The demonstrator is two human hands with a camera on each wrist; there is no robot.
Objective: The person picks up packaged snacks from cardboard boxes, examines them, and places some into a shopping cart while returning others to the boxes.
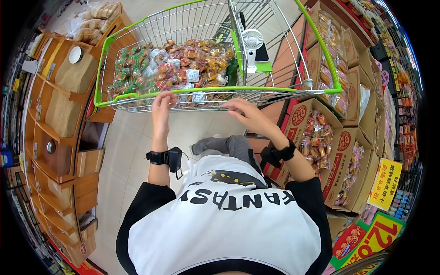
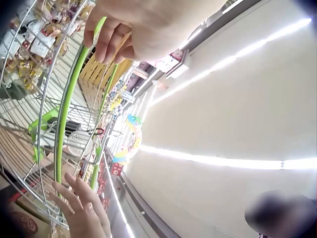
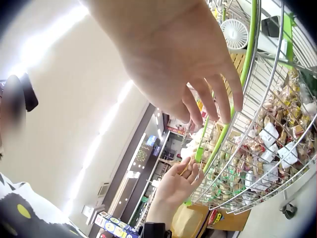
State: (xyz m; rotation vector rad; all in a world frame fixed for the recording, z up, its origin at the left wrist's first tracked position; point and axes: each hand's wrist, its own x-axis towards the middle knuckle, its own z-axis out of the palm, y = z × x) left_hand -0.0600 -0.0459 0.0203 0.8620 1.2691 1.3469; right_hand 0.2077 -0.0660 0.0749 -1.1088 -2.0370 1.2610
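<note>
A wire shopping cart (image 1: 137, 32) with a green rim (image 2: 67, 114) stands in front of me. Bags of small wrapped pastries (image 1: 183, 64), some with white labels, lie in its basket. My left hand (image 1: 164, 110) is beside the near rim, its fingers loosely bent and nothing seen in them. Farther right, my right hand (image 1: 250, 117) hovers at the same rim with relaxed, spread fingers. In the right wrist view its fingertips (image 3: 225, 111) overlap the green rim. A small white fan (image 1: 253, 43) and a dark phone (image 1: 261, 54) sit on the cart's green-edged seat part.
Wooden display shelves (image 1: 59, 110) line the left side, with bagged bread (image 1: 94, 23) at their far end. On the right, cardboard boxes (image 1: 337, 174) hold packaged snacks (image 1: 316, 137). A yellow price sign (image 1: 385, 183) hangs beside them. Pale floor tiles (image 1: 123, 156) show between shelves and cart.
</note>
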